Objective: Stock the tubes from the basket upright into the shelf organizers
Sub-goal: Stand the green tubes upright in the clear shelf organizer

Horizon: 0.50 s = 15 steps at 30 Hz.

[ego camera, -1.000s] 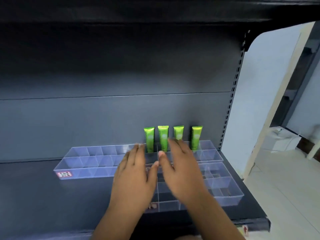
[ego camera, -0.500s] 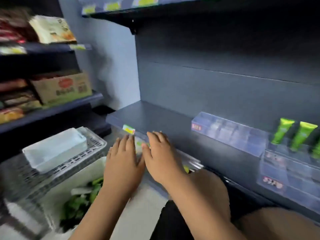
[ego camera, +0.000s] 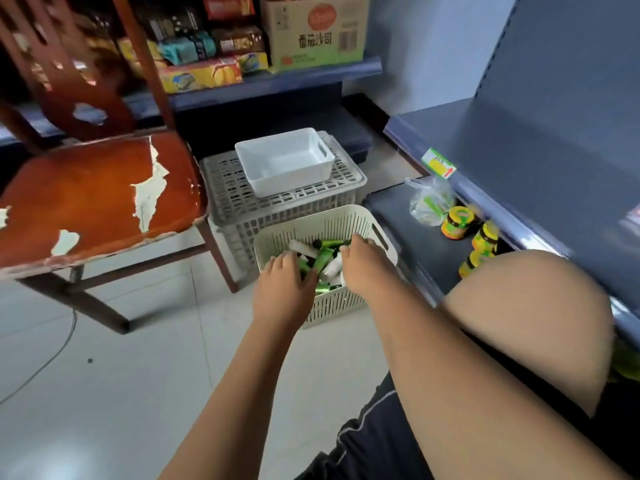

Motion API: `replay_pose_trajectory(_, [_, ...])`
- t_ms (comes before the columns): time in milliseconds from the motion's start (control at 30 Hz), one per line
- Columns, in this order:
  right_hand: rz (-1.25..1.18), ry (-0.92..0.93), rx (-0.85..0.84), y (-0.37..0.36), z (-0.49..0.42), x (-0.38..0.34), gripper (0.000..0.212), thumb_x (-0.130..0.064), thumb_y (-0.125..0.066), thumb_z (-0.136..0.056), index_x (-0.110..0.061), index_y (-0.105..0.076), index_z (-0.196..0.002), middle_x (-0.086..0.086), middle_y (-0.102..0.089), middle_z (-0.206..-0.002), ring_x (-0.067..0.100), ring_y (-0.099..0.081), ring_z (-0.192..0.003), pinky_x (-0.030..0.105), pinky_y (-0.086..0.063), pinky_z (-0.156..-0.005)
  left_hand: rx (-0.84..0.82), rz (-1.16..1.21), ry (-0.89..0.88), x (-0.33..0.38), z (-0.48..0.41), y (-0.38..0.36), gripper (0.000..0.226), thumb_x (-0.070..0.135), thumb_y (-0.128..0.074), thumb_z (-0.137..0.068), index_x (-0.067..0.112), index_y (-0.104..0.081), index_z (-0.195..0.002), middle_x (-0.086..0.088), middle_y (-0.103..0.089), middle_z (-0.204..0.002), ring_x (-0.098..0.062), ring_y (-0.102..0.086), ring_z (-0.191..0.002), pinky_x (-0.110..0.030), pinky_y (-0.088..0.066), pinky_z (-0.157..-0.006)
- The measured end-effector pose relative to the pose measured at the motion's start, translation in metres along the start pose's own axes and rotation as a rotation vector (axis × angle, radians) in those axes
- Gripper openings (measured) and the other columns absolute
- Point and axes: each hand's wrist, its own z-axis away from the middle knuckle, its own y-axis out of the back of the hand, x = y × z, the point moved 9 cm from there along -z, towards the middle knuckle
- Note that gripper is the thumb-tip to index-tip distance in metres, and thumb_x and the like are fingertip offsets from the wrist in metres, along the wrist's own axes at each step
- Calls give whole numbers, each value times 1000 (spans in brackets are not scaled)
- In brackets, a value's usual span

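While a bare knee (ego camera: 526, 320) rose beside the lower shelf (ego camera: 412, 244), both forearms stretched forward and down toward the floor. The left hand (ego camera: 282, 289) lay over the near side of the cream basket (ego camera: 332, 306), its fingers (ego camera: 277, 263) together and dipped among the tubes (ego camera: 323, 258). The right hand (ego camera: 369, 268) reached in at the far side with its fingertips hidden, so whether either hand had closed on a tube could not be told. Green and white, the tubes lay heaped on their sides inside the basket, none upright. They looked light, soft-walled and slick, likely to slide or buckle if squeezed mid-body, so a pinch near the stiffer cap end seemed the safer hold. Beyond stood a slatted crate (ego camera: 242, 202) carrying a white tray (ego camera: 291, 183), with a worn red chair (ego camera: 86, 195) to its left.
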Motion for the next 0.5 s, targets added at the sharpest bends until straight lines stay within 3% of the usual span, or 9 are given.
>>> replay_pose_trajectory(67, [7, -54, -44, -23, -15, 15, 39, -36, -36, -107, -13, -50, -136, 13, -58, -133, 33, -57, -118, 43, -47, -90, -30, -2, 14, -13, -5, -20, 42, 46, -48, -99, 12, -56, -121, -6, -63, -126, -29, -53, -121, -44, -47, -99])
replay_pose_trajectory(167, [40, -121, -96, -48, -33, 45, 34, -35, -40, -105, -11, -56, -124, 14, -63, -119, 33, -61, -106, 40, -49, -83, -91, 3, 68, -30, -17, -49, 41, 46, -47, -100, 12, -56, -122, -5, -63, -123, -26, -53, -117, -42, -48, -95])
replay_pose_trajectory(333, [-11, -151, -85, -65, -74, 70, 33, -37, -46, -102, -15, -63, -118, 10, -66, -109, 32, -64, -96, 40, -56, -83, -171, 30, 136, -42, -53, -93, 42, 42, -47, -101, 11, -55, -128, -6, -61, -127, -27, -52, -120, -39, -46, -97])
replay_pose_trajectory(500, [14, -98, -174, -96, -113, 53, 20, -26, -53, -97, -17, -65, -109, 7, -63, -98, 30, -60, -87, 34, -48, -69, -283, 8, 216, -59, -94, -140, 30, 39, -50, -99, 13, -54, -113, -7, -61, -118, -27, -53, -110, -40, -47, -88])
